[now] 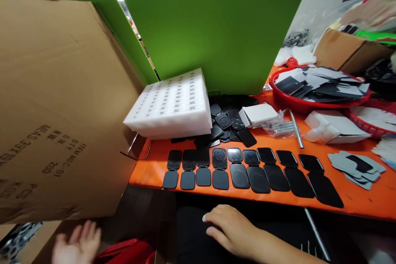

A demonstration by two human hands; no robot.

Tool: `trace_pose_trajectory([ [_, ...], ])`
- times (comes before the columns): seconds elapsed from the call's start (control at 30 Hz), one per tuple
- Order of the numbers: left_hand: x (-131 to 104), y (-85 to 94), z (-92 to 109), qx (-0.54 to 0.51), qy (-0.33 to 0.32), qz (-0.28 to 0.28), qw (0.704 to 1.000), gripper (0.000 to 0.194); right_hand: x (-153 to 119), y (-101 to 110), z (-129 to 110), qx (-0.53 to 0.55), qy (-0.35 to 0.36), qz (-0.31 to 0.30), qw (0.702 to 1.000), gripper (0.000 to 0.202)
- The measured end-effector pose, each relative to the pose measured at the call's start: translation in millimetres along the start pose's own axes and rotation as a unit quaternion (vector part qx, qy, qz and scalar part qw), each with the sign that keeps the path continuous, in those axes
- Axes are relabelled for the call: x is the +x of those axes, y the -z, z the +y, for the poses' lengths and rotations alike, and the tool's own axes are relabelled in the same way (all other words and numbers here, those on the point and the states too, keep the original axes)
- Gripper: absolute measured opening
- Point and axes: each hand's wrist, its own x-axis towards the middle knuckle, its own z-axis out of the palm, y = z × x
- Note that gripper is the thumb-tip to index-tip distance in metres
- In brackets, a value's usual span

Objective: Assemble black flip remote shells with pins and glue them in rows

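Observation:
My left hand (77, 242) is at the lower left, palm up with its fingers spread, slightly blurred. It holds nothing that I can see and is close under the cardboard carton. My right hand (230, 229) hovers over or rests on the dark cloth of my lap, below the table's front edge. Its thumb and forefinger are apart, with nothing visible between them. On the orange table, a row of hinged black plates (220, 179) lies unfolded along the front edge. Those on the left have ridged upper halves; a glossy one (324, 189) ends the row at the right.
A white foam block (168, 105) with slots sits behind the row, beside a heap of loose black pieces (223, 120). A red basket (320, 105) of cut sheets stands at back right. The tall carton (62, 103) blocks the left; a green panel (210, 24) closes the back.

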Motion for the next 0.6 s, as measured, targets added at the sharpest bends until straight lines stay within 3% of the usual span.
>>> trace_pose_trajectory([
  [0.1,-34,-65.8,-13,-0.081,0.092,0.013,0.992,0.043,-17,13,22,-0.027,-0.009,0.078,0.997,0.024],
  [0.2,-90,-130.3,-6,-0.116,0.104,-0.043,0.987,0.035,-27,36,56,-0.133,-0.053,0.163,0.976,0.038],
  [0.23,-107,-145.7,5,-0.119,0.059,-0.080,0.988,0.036,-27,44,67,-0.173,-0.073,0.165,0.968,0.050],
  [0.3,-129,-165.8,40,-0.101,-0.127,-0.149,0.975,0.030,-24,57,84,-0.227,-0.104,0.122,0.961,0.075],
  [0.37,-135,-176.1,82,-0.077,-0.339,-0.202,0.916,0.023,-19,62,92,-0.250,-0.111,0.071,0.959,0.087],
  [0.43,-130,-184.8,121,-0.028,-0.480,-0.219,0.849,0.025,-18,58,92,-0.266,-0.096,0.052,0.958,0.084],
  [0.5,-121,-197.3,149,0.045,-0.544,-0.212,0.811,0.032,-23,50,87,-0.280,-0.073,0.058,0.956,0.075],
  [0.6,-112,-220.9,168,0.171,-0.564,-0.208,0.781,0.040,-36,53,75,-0.254,-0.040,0.071,0.964,0.061],
])
